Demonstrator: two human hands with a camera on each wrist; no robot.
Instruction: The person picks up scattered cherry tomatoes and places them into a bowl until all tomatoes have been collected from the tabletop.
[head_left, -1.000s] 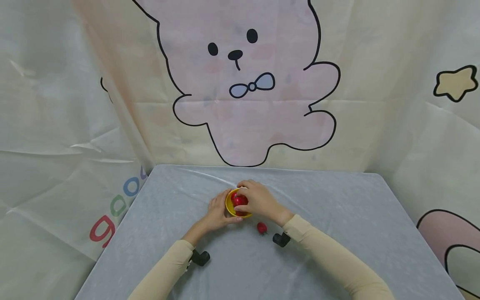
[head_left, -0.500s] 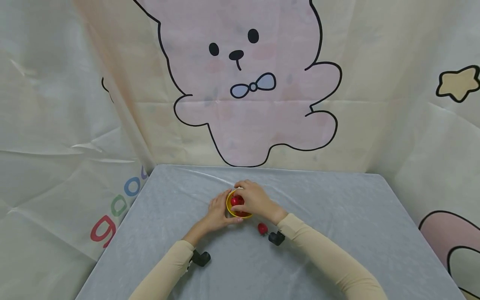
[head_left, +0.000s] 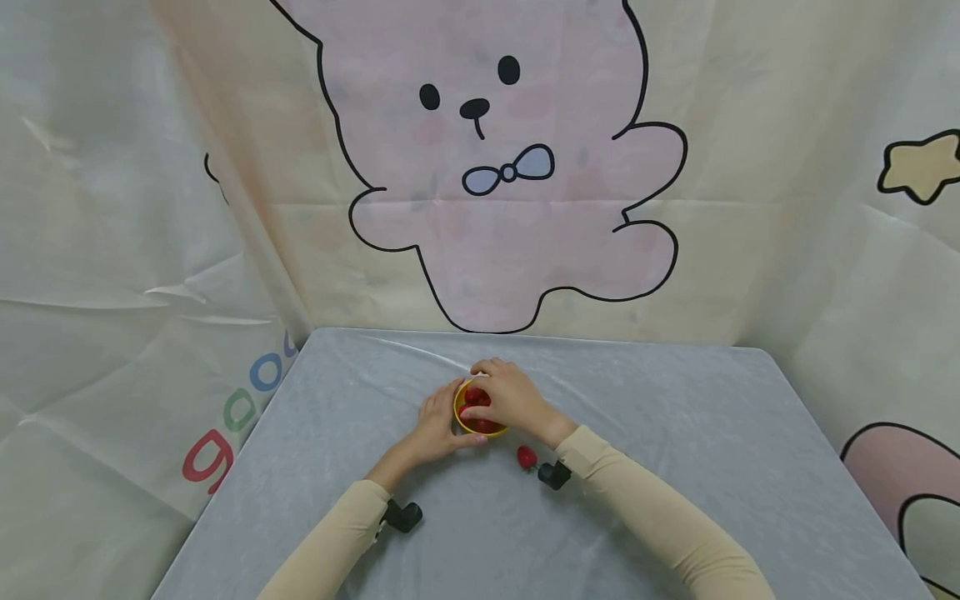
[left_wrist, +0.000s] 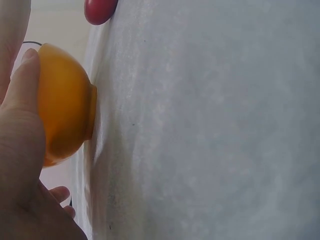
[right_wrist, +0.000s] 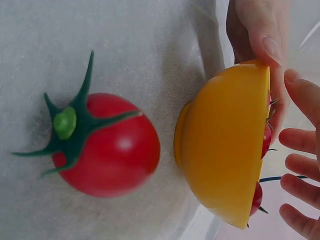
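A yellow bowl with several red tomatoes in it stands upright on the table. My left hand grips its left side, thumb near the rim in the left wrist view, where the bowl's outer wall shows. Over the right side of the bowl hovers my right hand; in the right wrist view its fingers are spread apart, just off the rim, with nothing seen between them. One loose tomato with a green stalk lies on the cloth outside the bowl, under the right wrist.
A grey cloth covers the table. A printed fabric backdrop rises behind its far edge, and white sheets hang at both sides. Black wrist cameras stick out below the sleeves.
My right fingers have let go of a tomato, which has dropped lower into the bowl. The right hand shifted slightly left. My left hand stays on the bowl, and the loose tomato remains in place.
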